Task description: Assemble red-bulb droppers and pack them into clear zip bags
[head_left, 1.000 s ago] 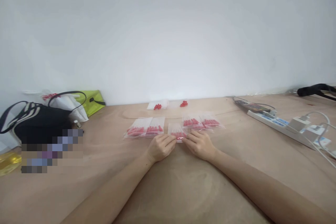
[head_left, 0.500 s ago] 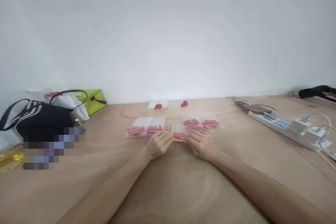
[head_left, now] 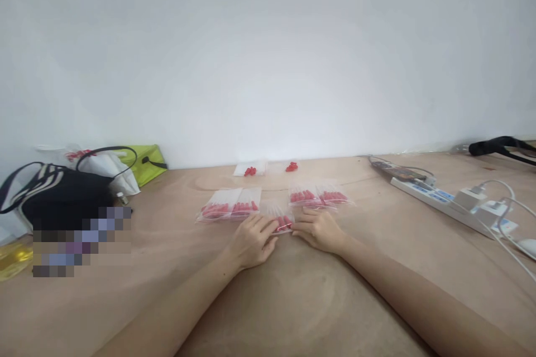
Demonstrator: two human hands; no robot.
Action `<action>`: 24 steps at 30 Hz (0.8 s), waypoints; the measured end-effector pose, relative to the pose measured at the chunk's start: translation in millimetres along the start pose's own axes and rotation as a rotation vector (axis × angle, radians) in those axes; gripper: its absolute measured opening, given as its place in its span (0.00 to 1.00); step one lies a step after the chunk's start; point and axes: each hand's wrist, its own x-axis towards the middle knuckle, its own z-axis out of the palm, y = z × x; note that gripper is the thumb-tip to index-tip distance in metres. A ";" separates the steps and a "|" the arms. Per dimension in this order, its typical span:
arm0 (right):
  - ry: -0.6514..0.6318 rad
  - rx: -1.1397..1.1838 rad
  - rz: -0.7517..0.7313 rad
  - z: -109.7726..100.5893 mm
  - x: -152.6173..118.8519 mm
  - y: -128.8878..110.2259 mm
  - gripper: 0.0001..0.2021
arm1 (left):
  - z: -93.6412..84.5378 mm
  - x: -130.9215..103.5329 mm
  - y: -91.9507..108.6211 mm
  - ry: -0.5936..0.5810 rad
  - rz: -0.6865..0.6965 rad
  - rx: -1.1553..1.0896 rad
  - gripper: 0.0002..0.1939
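A small clear bag of red pieces (head_left: 283, 223) lies flat on the table between my hands. My left hand (head_left: 253, 239) rests over its left side, fingers apart, the thumb off the bag. At the right edge, my right hand (head_left: 319, 230) has its fingers pressed together and its fingertips on the bag; the thumb is hidden. Just beyond on the left are bags with red pieces (head_left: 230, 207). More such bags (head_left: 320, 196) lie beyond my right hand. Farther back are a white bag (head_left: 242, 168) and two small heaps of red pieces (head_left: 292, 167).
On the left are a black bag (head_left: 67, 192), a lime-green bag (head_left: 148, 163) and a yellow item (head_left: 14, 259). A power strip (head_left: 439, 203) with plugs and cables stands right, a phone (head_left: 404, 172) behind it. A wall (head_left: 268, 67) rises behind the table.
My left hand has loosened from a pinch and spread over the bag's left side, its thumb coming away. The bag between my hands is now tilted slightly. The view has shifted a little.
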 end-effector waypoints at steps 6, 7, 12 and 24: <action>0.064 -0.116 0.387 -4.6 -1.7 31.8 0.09 | 17.5 14.9 2.0 -0.229 -0.013 0.129 0.13; 0.062 -0.152 0.446 -3.3 -2.1 38.2 0.09 | 20.3 19.1 -0.4 -0.260 -0.024 0.155 0.14; -0.056 -0.189 0.549 5.6 -2.4 49.2 0.10 | 28.7 35.4 -18.0 -0.339 -0.131 0.174 0.14; 0.111 -0.070 0.477 18.1 -3.9 37.7 0.10 | 21.3 0.3 -60.1 -0.266 -0.299 0.115 0.15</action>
